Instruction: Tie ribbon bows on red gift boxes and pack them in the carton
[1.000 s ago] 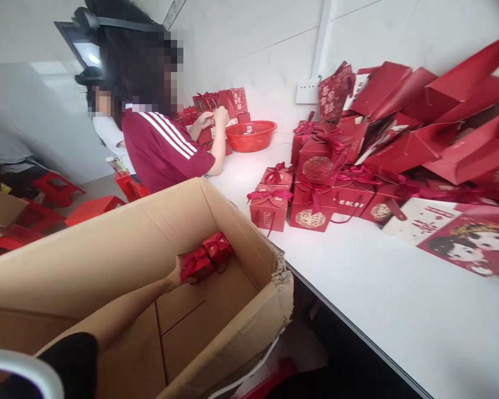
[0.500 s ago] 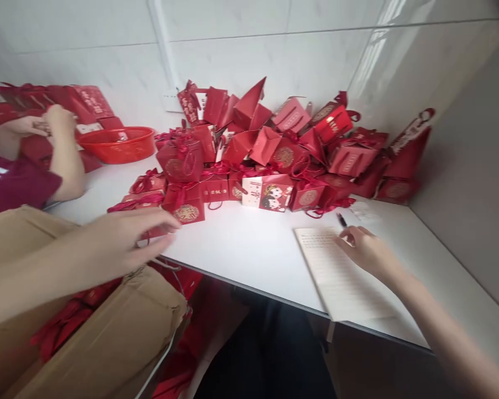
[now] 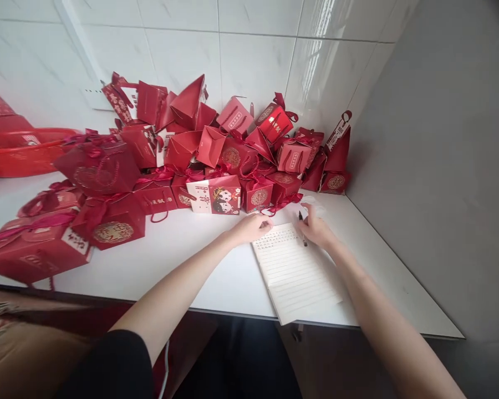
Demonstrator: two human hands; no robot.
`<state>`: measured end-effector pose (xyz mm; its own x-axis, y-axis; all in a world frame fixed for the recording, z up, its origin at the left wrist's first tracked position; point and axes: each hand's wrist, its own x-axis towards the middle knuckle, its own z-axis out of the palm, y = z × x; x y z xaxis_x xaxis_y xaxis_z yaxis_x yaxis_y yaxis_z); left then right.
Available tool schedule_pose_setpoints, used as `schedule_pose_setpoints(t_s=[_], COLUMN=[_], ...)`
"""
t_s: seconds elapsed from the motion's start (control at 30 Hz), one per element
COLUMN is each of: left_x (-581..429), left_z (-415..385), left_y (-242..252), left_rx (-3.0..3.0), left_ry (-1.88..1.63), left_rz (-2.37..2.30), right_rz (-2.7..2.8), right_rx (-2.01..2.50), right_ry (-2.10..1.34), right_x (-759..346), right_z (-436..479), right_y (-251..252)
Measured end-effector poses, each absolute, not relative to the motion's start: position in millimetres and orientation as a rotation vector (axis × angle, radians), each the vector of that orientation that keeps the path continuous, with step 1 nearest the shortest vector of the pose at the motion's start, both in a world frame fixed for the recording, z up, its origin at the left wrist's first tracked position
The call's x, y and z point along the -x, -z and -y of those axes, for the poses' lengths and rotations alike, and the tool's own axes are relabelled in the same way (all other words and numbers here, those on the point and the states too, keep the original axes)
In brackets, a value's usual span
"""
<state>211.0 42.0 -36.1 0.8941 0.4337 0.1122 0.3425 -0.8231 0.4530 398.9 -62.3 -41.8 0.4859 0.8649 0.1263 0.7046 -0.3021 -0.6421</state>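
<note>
A lined notebook (image 3: pixel 301 277) lies open on the white table, with rows of handwriting across its top lines. My left hand (image 3: pixel 251 228) rests at its upper left corner, fingers curled in loosely and nothing visible in them. Over the upper right of the page, my right hand (image 3: pixel 315 226) has its fingers closed around a black pen (image 3: pixel 304 240), which points down across the paper. Behind both hands stand red gift boxes with ribbons, among them a white and red box (image 3: pixel 222 195) printed with cartoon faces.
A heap of red gift boxes (image 3: pixel 233 155) runs along the tiled wall. At the left is a red plastic basket (image 3: pixel 20 160). A grey partition (image 3: pixel 419 166) bounds the right side. Brown cardboard (image 3: pixel 29 354) sits below the table's front edge (image 3: pixel 233 317).
My left hand has moved from above the carton to the notebook's corner. My right hand has closed on the pen. The view has turned right, and the other person's arms are out of sight.
</note>
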Motion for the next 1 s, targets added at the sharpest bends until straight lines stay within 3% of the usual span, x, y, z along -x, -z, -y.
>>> schedule_pose_setpoints(t_s=[0.13, 0.27, 0.37, 0.67, 0.87, 1.0], left_x=[-209, -205, -203, -202, -203, -203], left_z=[-46, -53, -55, -50, -49, -49], left_y=[54, 62, 63, 63, 63, 63], left_rx=[-2.535, -2.45, -2.459, -2.533, -2.521, -2.533], left_ry=[-0.414, -0.463, -0.502, -0.539, -0.562, -0.575], left_rz=[-0.503, -0.472, -0.424, -0.419, -0.407, -0.415], right_rz=[1.119, 0.839, 0.775, 0.842, 1.011, 1.092], right_rx=[1.844, 1.255, 1.135, 1.195, 1.558, 1.662], right_ry=[-0.436, -0.793, -0.896, -0.977, -0.67, -0.671], right_x=[-404, -380, -351, -334, -331, -328], right_z=[73, 78, 78, 72, 73, 74], right_y=[24, 16, 24, 51, 49, 50])
